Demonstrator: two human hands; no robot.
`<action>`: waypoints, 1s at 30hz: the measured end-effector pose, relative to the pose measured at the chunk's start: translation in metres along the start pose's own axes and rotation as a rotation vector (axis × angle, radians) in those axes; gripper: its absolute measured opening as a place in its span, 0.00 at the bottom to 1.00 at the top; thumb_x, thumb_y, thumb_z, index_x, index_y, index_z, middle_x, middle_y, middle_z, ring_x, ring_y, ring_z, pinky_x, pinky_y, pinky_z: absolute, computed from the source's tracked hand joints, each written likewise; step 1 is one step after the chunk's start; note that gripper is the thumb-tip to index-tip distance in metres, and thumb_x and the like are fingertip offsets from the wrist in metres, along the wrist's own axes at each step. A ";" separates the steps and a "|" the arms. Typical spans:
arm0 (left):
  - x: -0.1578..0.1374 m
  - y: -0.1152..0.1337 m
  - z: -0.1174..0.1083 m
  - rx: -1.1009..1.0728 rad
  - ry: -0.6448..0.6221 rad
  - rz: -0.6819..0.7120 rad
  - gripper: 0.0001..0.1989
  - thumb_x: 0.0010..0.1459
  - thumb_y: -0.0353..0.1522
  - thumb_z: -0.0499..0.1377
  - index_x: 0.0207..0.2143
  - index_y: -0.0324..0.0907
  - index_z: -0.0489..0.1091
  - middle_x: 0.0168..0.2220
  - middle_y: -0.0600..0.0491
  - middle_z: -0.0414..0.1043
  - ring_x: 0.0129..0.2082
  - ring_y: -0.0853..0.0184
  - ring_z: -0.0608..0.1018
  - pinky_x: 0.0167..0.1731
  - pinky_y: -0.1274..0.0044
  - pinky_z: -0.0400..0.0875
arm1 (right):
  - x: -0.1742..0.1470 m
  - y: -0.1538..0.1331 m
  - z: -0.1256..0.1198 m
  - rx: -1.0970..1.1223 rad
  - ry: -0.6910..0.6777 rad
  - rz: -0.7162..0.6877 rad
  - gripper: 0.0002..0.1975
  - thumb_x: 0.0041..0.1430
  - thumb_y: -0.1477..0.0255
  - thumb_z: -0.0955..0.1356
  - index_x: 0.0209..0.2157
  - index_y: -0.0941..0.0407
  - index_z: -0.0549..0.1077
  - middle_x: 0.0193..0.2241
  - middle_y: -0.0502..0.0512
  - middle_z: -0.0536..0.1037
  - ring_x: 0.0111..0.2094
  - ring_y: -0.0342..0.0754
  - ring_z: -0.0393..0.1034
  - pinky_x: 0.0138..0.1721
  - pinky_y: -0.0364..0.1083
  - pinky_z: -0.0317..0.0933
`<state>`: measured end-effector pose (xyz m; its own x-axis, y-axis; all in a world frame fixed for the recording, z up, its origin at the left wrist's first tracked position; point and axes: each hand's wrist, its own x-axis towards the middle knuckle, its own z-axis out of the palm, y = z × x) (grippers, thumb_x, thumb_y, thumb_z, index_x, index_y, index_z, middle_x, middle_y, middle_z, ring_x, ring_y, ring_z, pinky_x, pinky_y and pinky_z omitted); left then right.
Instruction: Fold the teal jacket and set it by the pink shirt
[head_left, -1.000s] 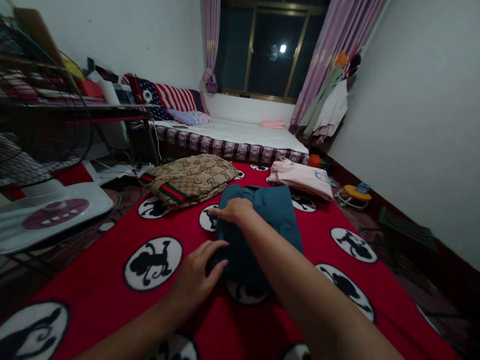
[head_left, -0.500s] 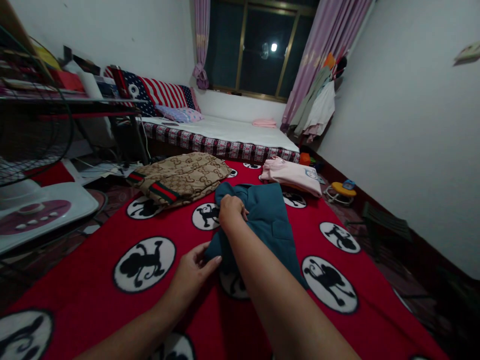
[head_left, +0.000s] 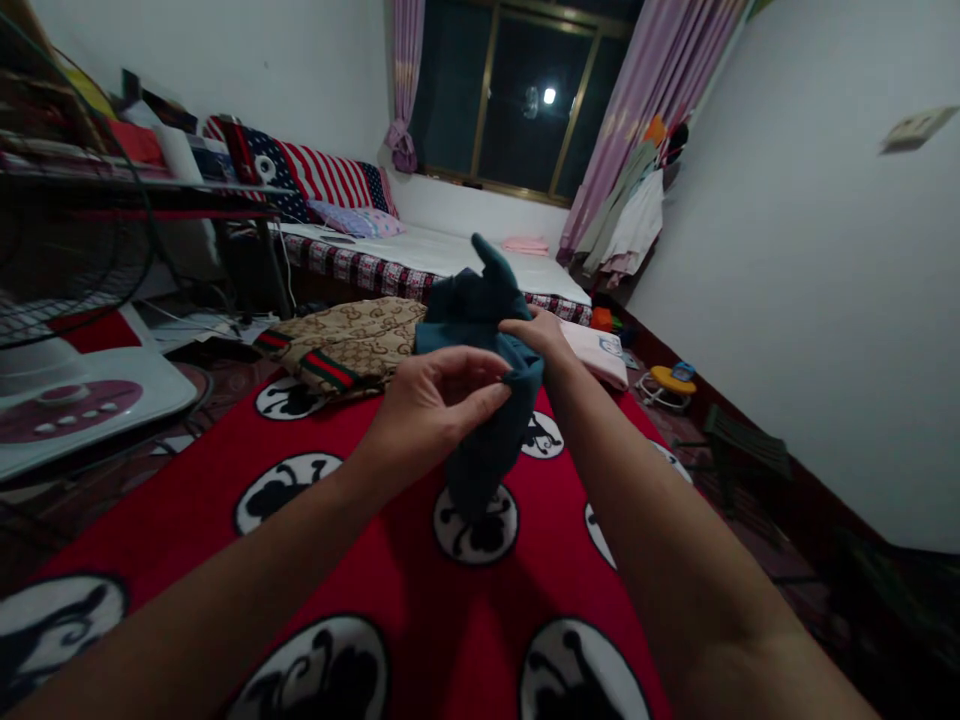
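Note:
A teal garment (head_left: 480, 420) hangs bunched between my hands, lifted over a red blanket (head_left: 420, 620) with monkey prints. My left hand (head_left: 450, 395) pinches its near edge between thumb and fingers. Farther out, my right hand (head_left: 536, 335) grips the garment's far side, its fingers partly hidden by the cloth. Which kind of garment it is cannot be made out. Behind it on the left lies a tan patterned garment (head_left: 352, 340) with green and red stripes. A folded pink garment (head_left: 596, 355) lies behind my right forearm, partly covered.
A low bed (head_left: 450, 250) with a white sheet stands beneath the window. At left are a cluttered desk (head_left: 202, 190) and a white fan base (head_left: 75, 410). To the right stand a yellow stool (head_left: 670, 382) and a dark folding stool (head_left: 746, 440).
Both hands have raised the teal garment off the blanket, and it now hangs bunched instead of lying spread. My right hand has moved right, my left hand up and forward.

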<state>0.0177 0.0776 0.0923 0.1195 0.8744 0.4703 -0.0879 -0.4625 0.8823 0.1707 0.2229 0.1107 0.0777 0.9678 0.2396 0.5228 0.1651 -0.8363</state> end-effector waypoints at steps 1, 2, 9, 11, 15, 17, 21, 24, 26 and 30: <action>0.007 0.012 0.002 0.027 -0.018 0.039 0.13 0.50 0.37 0.66 0.37 0.37 0.75 0.31 0.52 0.78 0.32 0.66 0.80 0.34 0.78 0.74 | -0.001 0.001 -0.009 0.072 0.018 0.017 0.18 0.45 0.74 0.69 0.42 0.61 0.75 0.35 0.52 0.79 0.36 0.47 0.74 0.38 0.43 0.68; 0.013 0.021 0.004 0.056 -0.023 0.075 0.13 0.52 0.37 0.65 0.37 0.37 0.76 0.31 0.52 0.78 0.34 0.66 0.80 0.37 0.77 0.74 | -0.003 0.006 -0.017 0.119 0.033 0.041 0.17 0.47 0.73 0.69 0.41 0.61 0.75 0.35 0.52 0.80 0.36 0.47 0.74 0.38 0.43 0.68; 0.008 -0.043 0.018 0.508 -0.228 0.247 0.15 0.60 0.34 0.58 0.49 0.41 0.73 0.50 0.46 0.72 0.52 0.59 0.74 0.55 0.67 0.66 | -0.053 0.116 -0.049 0.073 0.132 0.371 0.16 0.51 0.71 0.68 0.42 0.60 0.77 0.34 0.57 0.81 0.37 0.51 0.76 0.39 0.47 0.69; -0.009 -0.084 0.023 0.694 -0.406 0.153 0.24 0.56 0.35 0.63 0.55 0.41 0.68 0.58 0.40 0.65 0.57 0.52 0.69 0.57 0.59 0.62 | -0.068 0.149 -0.059 0.017 0.144 0.450 0.15 0.49 0.71 0.68 0.40 0.60 0.77 0.28 0.58 0.80 0.33 0.54 0.76 0.35 0.49 0.69; -0.039 -0.125 0.031 0.777 -0.563 0.157 0.22 0.55 0.33 0.63 0.53 0.42 0.70 0.61 0.38 0.60 0.62 0.49 0.63 0.59 0.52 0.55 | -0.081 0.182 -0.084 -0.081 0.199 0.485 0.20 0.51 0.64 0.68 0.42 0.62 0.76 0.35 0.65 0.80 0.38 0.58 0.75 0.39 0.52 0.68; -0.044 -0.118 0.032 0.683 -0.536 0.273 0.16 0.60 0.32 0.58 0.51 0.43 0.71 0.59 0.42 0.64 0.61 0.55 0.65 0.60 0.59 0.59 | -0.080 0.184 -0.092 -0.246 0.289 0.382 0.29 0.50 0.60 0.69 0.49 0.65 0.71 0.45 0.72 0.76 0.47 0.61 0.72 0.47 0.55 0.64; -0.029 -0.092 0.023 0.604 -0.302 0.385 0.13 0.63 0.31 0.53 0.48 0.44 0.72 0.52 0.47 0.71 0.54 0.64 0.71 0.55 0.70 0.66 | -0.080 0.171 -0.087 -0.514 0.350 0.010 0.31 0.50 0.60 0.69 0.53 0.63 0.68 0.51 0.70 0.71 0.53 0.60 0.66 0.54 0.56 0.59; -0.011 -0.095 0.006 0.640 -0.062 0.207 0.18 0.61 0.34 0.55 0.53 0.42 0.69 0.52 0.46 0.70 0.52 0.61 0.72 0.53 0.68 0.67 | -0.085 0.163 -0.072 -0.444 0.237 -0.061 0.22 0.53 0.64 0.67 0.48 0.59 0.71 0.46 0.63 0.74 0.43 0.52 0.72 0.46 0.50 0.64; -0.003 -0.107 -0.005 0.624 0.033 -0.014 0.23 0.61 0.39 0.54 0.56 0.38 0.66 0.51 0.43 0.72 0.50 0.58 0.74 0.50 0.66 0.70 | -0.087 0.164 -0.063 -0.443 0.135 0.002 0.18 0.55 0.66 0.67 0.46 0.58 0.72 0.42 0.60 0.77 0.38 0.49 0.74 0.43 0.47 0.65; -0.006 -0.134 -0.009 0.528 -0.051 -0.183 0.23 0.63 0.39 0.48 0.55 0.36 0.68 0.53 0.42 0.72 0.53 0.57 0.73 0.56 0.64 0.65 | -0.087 0.172 -0.057 -0.630 -0.039 0.042 0.11 0.56 0.69 0.67 0.40 0.57 0.77 0.41 0.57 0.77 0.40 0.48 0.73 0.44 0.45 0.63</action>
<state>0.0195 0.1356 -0.0286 0.1351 0.9450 0.2977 0.4442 -0.3264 0.8343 0.3024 0.1563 -0.0261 0.0840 0.9792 0.1849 0.9202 -0.0051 -0.3913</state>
